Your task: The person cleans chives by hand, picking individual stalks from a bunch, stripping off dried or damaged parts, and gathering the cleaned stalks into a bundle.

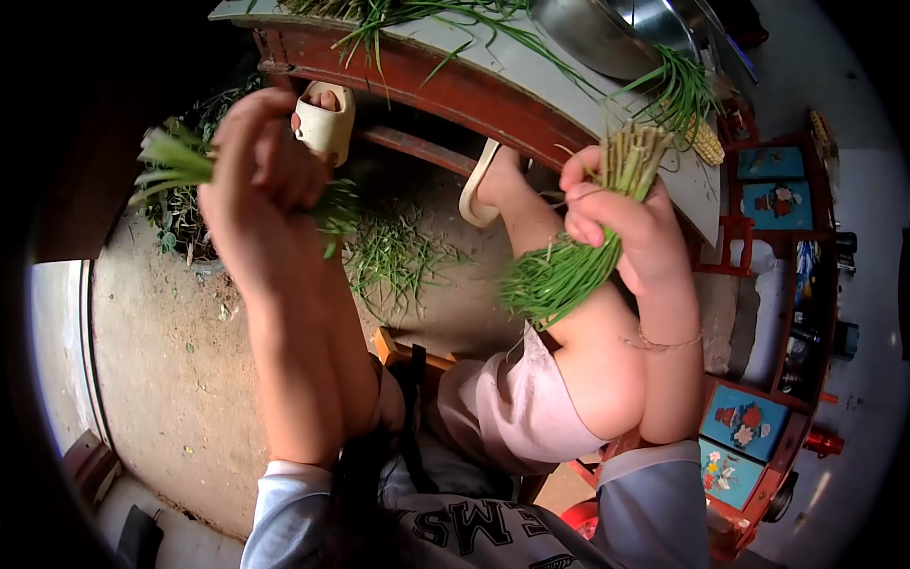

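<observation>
My right hand (637,223) is wrapped around a thick bunch of garlic chives (567,273). Its pale cut stem ends point up and its green leaves hang down over my right thigh. On the other side, my left hand (261,156), smeared by motion, is closed around a smaller bunch of green chives (175,169). Stalks stick out to its left and a few green blades (336,211) show below the wrist. The two hands are well apart. More loose chives (682,90) lie on the table edge beyond my right hand.
A table (531,66) with a red wooden edge stands ahead, bearing a metal basin (607,43) and a corn cob (704,144). Green trimmings (403,261) litter the floor between my feet. A leafy plant (180,228) is at left; a red cabinet (806,360) with painted panels stands at right.
</observation>
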### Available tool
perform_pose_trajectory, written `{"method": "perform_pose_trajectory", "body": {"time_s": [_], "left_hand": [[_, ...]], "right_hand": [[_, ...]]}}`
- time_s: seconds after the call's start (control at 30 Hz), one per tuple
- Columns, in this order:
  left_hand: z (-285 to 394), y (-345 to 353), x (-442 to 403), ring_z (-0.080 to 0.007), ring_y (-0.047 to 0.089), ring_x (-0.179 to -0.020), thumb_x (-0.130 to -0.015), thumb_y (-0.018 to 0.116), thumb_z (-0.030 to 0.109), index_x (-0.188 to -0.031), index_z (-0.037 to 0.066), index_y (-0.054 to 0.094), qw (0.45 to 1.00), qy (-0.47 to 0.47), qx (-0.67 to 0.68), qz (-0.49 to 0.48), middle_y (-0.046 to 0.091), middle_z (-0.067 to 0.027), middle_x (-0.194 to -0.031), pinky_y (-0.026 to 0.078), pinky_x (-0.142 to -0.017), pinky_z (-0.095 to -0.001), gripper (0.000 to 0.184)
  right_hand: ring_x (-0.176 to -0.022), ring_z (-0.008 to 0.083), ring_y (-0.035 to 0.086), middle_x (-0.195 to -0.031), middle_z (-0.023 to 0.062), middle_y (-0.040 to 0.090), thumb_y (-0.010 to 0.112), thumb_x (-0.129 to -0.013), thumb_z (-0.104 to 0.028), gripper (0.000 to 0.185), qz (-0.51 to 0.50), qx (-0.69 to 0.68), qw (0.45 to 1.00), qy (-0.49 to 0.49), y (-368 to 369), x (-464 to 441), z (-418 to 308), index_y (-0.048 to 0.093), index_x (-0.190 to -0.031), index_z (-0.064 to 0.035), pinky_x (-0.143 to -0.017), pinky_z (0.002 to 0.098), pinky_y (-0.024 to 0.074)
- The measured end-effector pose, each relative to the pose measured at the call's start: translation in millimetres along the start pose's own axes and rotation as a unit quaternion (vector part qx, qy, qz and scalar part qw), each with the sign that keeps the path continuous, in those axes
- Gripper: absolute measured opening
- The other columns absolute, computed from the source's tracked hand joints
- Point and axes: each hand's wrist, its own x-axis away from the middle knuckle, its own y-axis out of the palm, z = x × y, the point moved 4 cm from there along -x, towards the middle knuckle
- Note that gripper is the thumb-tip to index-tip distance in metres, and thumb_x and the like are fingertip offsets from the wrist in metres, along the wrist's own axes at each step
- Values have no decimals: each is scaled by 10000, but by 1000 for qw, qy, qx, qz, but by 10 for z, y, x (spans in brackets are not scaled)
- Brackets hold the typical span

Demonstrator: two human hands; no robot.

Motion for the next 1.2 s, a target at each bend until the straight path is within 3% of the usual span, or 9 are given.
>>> {"method": "perform_pose_trajectory", "body": {"time_s": [0.17, 0.4, 0.43, 0.53, 0.67, 0.73, 0.97, 1.13, 1.2], "left_hand": [[-188, 385, 229, -2, 350, -455, -736, 603, 62, -842, 2, 600, 981, -69, -172, -62, 433, 75, -529, 247, -419, -157, 122], [-383, 505, 304, -4, 371, -462, -727, 615, 43, -831, -11, 593, 948, -82, -232, -202, 437, 59, -527, 269, -427, -154, 119], [-368, 507, 305, -4, 371, -462, -727, 615, 43, -831, -11, 593, 948, -82, -231, -202, 437, 59, -527, 269, -427, -154, 119], [-314, 555, 327, -94, 551, -628, -771, 560, 13, -826, -51, 543, 928, -108, -249, -256, 563, -50, -670, 428, -559, -193, 86], [-383, 485, 304, -83, 537, -585, -719, 617, 53, -783, -10, 574, 927, -56, -293, -227, 561, -37, -626, 405, -507, -224, 99], [-286, 563, 307, -93, 529, -584, -720, 618, 66, -794, 0, 579, 899, 35, -347, -263, 562, -44, -644, 405, -512, -232, 107], [-283, 552, 327, -21, 370, -537, -688, 669, 86, -796, -8, 584, 949, -112, -177, -234, 416, 50, -571, 313, -481, -170, 166], [-289, 554, 356, -33, 378, -544, -635, 725, 161, -886, 3, 574, 940, -87, -175, -278, 448, 40, -600, 323, -494, -176, 333], [-241, 578, 339, -53, 441, -576, -566, 769, 221, -912, 2, 569, 934, -47, -226, -274, 527, 13, -657, 377, -542, -189, 455]], "right_hand": [[-604, 60, 420, -774, 27, 459, 575, -620, 4, 400, -66, 14, 998, 12, 192, 11, 4, 463, -1002, 29, -481, 166, 329], [-699, 88, 465, -791, 53, 496, 591, -637, -29, 427, -145, 7, 989, 14, 292, 48, 71, 451, -1034, 41, -552, 182, 374], [-693, 107, 521, -751, 43, 545, 623, -658, 30, 230, -135, -35, 990, 12, 292, 45, 66, 525, -863, -2, -623, 244, 456], [-642, 102, 516, -731, 43, 547, 615, -673, 12, 207, -132, -46, 990, 29, 309, 55, 49, 529, -861, -5, -580, 236, 447], [-593, 96, 506, -710, 46, 548, 603, -688, -3, 226, -153, -61, 986, 34, 297, 37, 161, 518, -897, -4, -530, 225, 426], [-545, 80, 403, -853, 71, 505, 515, -675, -9, 482, -121, -44, 991, 19, 303, 48, 146, 378, -1133, 54, -478, 205, 325], [-761, 109, 532, -849, 54, 551, 598, -690, 13, 342, -141, -47, 989, -3, 327, 55, 142, 473, -1007, -4, -639, 218, 441], [-848, 125, 530, -922, 59, 551, 639, -689, -17, 421, -160, 104, 980, -54, 381, 25, 154, 423, -1049, 7, -754, 256, 434], [-852, 123, 532, -939, 57, 550, 662, -676, -49, 407, -133, -58, 986, -77, 415, 7, 193, 455, -1024, -5, -760, 275, 431]]}}
